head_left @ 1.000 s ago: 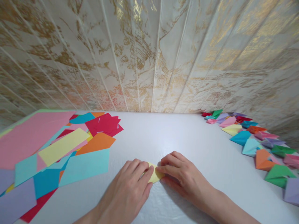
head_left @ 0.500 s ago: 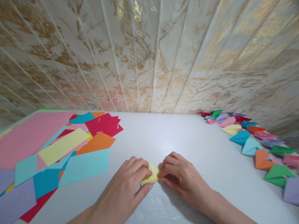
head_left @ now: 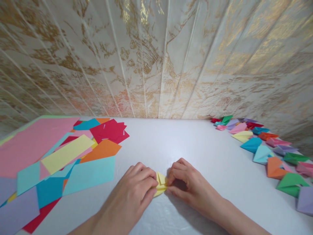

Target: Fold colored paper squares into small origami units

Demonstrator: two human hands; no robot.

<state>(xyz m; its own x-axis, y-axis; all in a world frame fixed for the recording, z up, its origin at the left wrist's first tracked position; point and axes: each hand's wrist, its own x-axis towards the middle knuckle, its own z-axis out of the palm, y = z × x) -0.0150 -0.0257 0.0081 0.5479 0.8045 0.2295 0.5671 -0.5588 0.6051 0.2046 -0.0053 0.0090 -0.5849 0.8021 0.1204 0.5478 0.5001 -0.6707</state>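
Note:
A small folded piece of yellow paper (head_left: 160,186) lies at the front middle of the white table, between my two hands. My left hand (head_left: 138,189) grips its left side, fingers bent over it and the thumb drawn in close. At its right end, my right hand (head_left: 188,182) pinches the paper between thumb and fingertips. A flap with a pointed top stands up in the middle of the fold. Both hands cover the ends of the paper, so its full outline is hidden.
Loose coloured paper sheets overlap on the left, among them a yellow strip (head_left: 68,154), a red stack (head_left: 110,131) and a large pink sheet (head_left: 36,143). Several folded paper pieces, such as a green one (head_left: 292,183), line the right edge. A gold-patterned curtain (head_left: 151,65) hangs behind the white table (head_left: 168,140).
My left thumb has drawn in toward the fingers, and the left hand covers more of the yellow paper's left end. The right hand keeps its pinch in nearly the same place.

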